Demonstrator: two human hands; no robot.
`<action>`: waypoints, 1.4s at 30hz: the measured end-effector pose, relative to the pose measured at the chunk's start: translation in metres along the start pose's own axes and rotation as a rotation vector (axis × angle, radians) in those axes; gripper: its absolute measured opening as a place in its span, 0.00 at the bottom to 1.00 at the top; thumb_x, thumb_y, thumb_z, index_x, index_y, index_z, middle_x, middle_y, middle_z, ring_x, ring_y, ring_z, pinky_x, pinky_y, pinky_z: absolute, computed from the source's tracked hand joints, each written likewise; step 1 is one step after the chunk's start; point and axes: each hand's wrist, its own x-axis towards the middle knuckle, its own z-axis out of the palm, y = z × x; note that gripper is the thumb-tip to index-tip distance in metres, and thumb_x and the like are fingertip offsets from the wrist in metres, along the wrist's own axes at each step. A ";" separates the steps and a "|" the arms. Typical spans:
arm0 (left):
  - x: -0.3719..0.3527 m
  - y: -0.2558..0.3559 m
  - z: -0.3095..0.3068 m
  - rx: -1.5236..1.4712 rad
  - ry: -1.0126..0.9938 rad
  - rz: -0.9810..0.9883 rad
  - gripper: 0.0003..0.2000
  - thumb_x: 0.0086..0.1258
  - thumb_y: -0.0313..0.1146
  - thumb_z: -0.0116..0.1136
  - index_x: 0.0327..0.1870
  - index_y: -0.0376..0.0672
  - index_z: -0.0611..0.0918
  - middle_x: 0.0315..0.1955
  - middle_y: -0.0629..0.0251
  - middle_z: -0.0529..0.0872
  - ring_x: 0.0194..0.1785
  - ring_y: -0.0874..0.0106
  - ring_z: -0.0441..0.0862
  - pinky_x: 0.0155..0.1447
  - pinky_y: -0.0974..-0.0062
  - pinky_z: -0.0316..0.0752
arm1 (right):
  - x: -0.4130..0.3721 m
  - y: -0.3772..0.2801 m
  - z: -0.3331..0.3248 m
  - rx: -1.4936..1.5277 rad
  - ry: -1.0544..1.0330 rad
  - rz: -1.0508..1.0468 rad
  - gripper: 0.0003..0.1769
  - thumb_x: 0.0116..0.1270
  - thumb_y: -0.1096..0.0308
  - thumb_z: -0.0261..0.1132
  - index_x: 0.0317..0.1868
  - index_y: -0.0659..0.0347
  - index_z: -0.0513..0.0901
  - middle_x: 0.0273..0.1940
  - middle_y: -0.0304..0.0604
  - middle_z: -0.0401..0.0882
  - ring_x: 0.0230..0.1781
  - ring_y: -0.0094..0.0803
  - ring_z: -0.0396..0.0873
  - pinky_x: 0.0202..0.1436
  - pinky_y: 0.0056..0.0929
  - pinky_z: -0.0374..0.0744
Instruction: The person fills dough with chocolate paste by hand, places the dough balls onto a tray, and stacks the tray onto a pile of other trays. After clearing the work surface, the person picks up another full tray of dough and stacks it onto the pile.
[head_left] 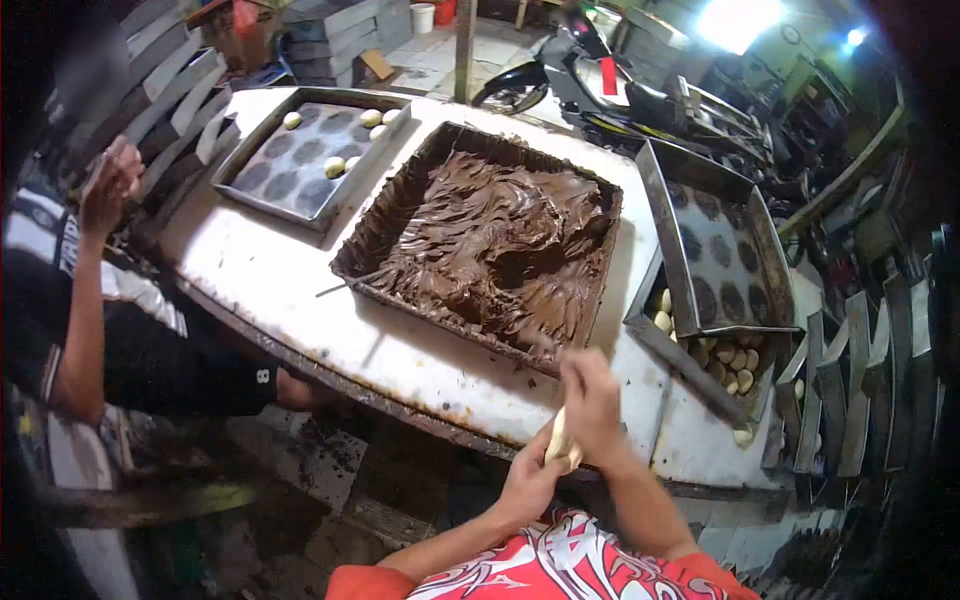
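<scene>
A large square pan (345,262) full of thick brown paste (500,235) stands on the white table in front of me. Just below its front edge, my left hand (527,482) is wrapped round a pale piece of dough (562,445). My right hand (592,395) is close above the dough, its fingers pressed together and blurred; a thin tool seems to stick out from them toward the paste. Whether my right hand touches the dough is hard to tell.
A shallow tray (325,215) with a few pale balls lies at the left. On the right, an empty tray (720,329) rests tilted on another tray (690,375) holding several balls. A co-worker (80,330) is at the left. Metal trays (850,400) are stacked at the right.
</scene>
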 end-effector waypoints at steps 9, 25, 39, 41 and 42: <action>0.008 0.049 -0.052 -0.314 0.276 -0.014 0.18 0.70 0.25 0.43 0.60 0.30 0.67 0.54 0.57 0.75 0.55 0.69 0.75 0.59 0.74 0.70 | 0.110 0.068 0.065 -0.822 -0.702 0.031 0.08 0.61 0.69 0.56 0.36 0.65 0.77 0.40 0.53 0.79 0.34 0.50 0.80 0.40 0.40 0.79; 0.061 0.093 -0.008 -0.817 -0.105 0.303 0.20 0.73 0.36 0.36 0.59 0.32 0.68 0.56 0.52 0.74 0.59 0.60 0.71 0.66 0.59 0.62 | 0.035 0.043 -0.018 0.482 -0.367 -0.063 0.13 0.55 0.85 0.59 0.41 0.66 0.80 0.33 0.43 0.76 0.34 0.30 0.77 0.37 0.21 0.74; -0.019 -0.011 0.028 -0.445 0.279 0.376 0.34 0.58 0.27 0.57 0.67 0.51 0.58 0.45 0.57 0.77 0.46 0.65 0.79 0.46 0.68 0.79 | -0.050 0.134 -0.009 0.253 -0.071 -0.032 0.14 0.59 0.79 0.58 0.46 0.64 0.81 0.40 0.44 0.76 0.39 0.35 0.75 0.47 0.27 0.73; -0.023 -0.026 0.026 -0.329 0.195 0.285 0.35 0.56 0.26 0.59 0.66 0.47 0.59 0.42 0.59 0.77 0.40 0.67 0.79 0.43 0.70 0.78 | -0.052 0.090 -0.032 0.509 -0.348 0.150 0.09 0.64 0.75 0.57 0.42 0.65 0.81 0.38 0.43 0.77 0.38 0.27 0.75 0.43 0.24 0.74; -0.028 -0.033 0.031 -0.246 0.175 0.216 0.34 0.55 0.27 0.60 0.66 0.45 0.59 0.41 0.59 0.76 0.39 0.68 0.80 0.43 0.70 0.78 | -0.060 0.081 -0.032 0.698 -0.589 0.222 0.07 0.65 0.73 0.58 0.38 0.67 0.81 0.32 0.40 0.77 0.34 0.22 0.73 0.38 0.23 0.73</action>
